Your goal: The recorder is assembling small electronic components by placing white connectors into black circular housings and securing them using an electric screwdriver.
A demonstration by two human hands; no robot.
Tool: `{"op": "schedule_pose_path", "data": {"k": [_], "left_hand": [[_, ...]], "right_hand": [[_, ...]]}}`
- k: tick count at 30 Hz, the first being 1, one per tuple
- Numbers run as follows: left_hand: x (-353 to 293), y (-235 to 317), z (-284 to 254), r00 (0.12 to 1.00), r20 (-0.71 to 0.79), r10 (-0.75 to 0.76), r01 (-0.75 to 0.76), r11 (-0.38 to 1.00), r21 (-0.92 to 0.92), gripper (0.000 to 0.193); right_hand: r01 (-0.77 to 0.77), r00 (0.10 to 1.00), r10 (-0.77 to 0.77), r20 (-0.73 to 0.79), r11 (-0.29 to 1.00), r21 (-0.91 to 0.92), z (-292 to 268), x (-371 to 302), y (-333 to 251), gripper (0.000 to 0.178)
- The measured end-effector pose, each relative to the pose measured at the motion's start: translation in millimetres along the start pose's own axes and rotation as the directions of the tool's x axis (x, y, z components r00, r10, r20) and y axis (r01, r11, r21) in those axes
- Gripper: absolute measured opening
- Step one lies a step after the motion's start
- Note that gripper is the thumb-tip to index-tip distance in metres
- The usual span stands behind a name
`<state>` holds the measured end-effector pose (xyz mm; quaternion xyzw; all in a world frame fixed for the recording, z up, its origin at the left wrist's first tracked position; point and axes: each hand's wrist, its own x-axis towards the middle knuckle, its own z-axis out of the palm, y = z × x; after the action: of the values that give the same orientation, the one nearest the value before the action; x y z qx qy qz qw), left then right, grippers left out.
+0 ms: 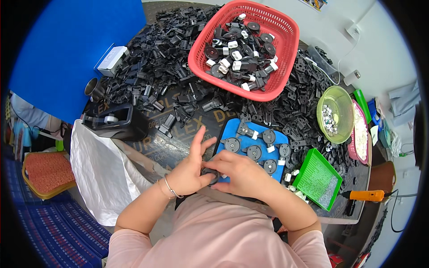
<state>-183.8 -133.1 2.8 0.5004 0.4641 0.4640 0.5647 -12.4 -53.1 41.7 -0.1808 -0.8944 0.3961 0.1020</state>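
Note:
Close in front of my body, my left hand [185,172] and my right hand [241,172] meet around a small dark round part [209,177]. My left thumb presses against it while the index and other fingers stick up and away. The right fingers bend over its far side and cover much of it. Beside them a blue mat [228,129] with a dark edge carries several black wheel-like parts [254,152], some with white plastic ends. My right hand lies over the mat's near left portion.
Loose black plastic parts [156,58] heap across the table. A red basket [288,49] holds wheel assemblies. At right are a green tray [313,178] of tiny pieces, an orange electric screwdriver [366,195] and a yellow-green basket [342,96]. A black tape dispenser [123,125] stands left.

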Motion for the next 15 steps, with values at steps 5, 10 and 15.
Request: {"op": "schedule_pose_path", "data": {"k": [5,10,15], "left_hand": [[-4.5,-2.8,-3.5,0.97,-0.117,-0.212,0.189,0.965,-0.182,0.079],[-7.6,-20.7,1.0,0.972,-0.113,-0.208,0.161,0.93,-0.329,0.049],[-5.0,-23.7,1.7,0.966,-0.177,-0.189,0.142,0.958,-0.251,0.045]], "right_hand": [[-0.265,0.962,0.247,-0.113,0.947,-0.18,3.3,-2.5,-8.8,0.052],[-0.163,0.97,0.14,-0.199,0.981,-0.106,15.1,-6.7,-4.1,0.05],[-0.159,0.974,0.131,-0.184,0.976,-0.148,17.2,-6.3,3.7,0.049]]}}
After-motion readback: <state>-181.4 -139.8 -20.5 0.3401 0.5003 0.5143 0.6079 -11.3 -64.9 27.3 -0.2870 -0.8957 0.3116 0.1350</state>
